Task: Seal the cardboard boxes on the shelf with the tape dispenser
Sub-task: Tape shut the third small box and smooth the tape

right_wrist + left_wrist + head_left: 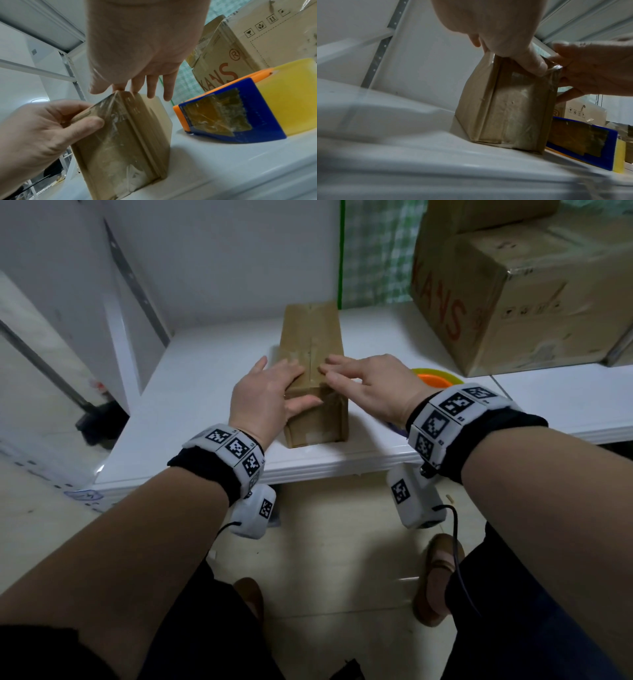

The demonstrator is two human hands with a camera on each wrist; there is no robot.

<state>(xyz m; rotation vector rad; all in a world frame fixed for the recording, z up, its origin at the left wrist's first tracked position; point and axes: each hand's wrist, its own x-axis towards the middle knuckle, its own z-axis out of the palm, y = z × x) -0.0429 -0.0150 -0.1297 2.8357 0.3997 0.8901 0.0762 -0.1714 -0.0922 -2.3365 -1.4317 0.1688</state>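
Note:
A small, long cardboard box [312,337] lies end-on toward me on the white shelf [205,392]. Clear tape runs along its top seam and down its near end face [116,142]. My left hand [270,395] holds the box's near left corner, fingers on top and thumb [92,121] pressed on the taped end face. My right hand [366,385] lies flat, its straight fingers [150,86] pressing on the box's top right of the seam. The tape dispenser [231,115], blue and orange with a yellow roll, lies on the shelf right of the box, untouched.
A large cardboard box [513,302] printed with red letters stands at the back right of the shelf, another box on top of it. A white upright and side panel [137,285] close the shelf on the left. The shelf's front edge [342,463] is below my wrists.

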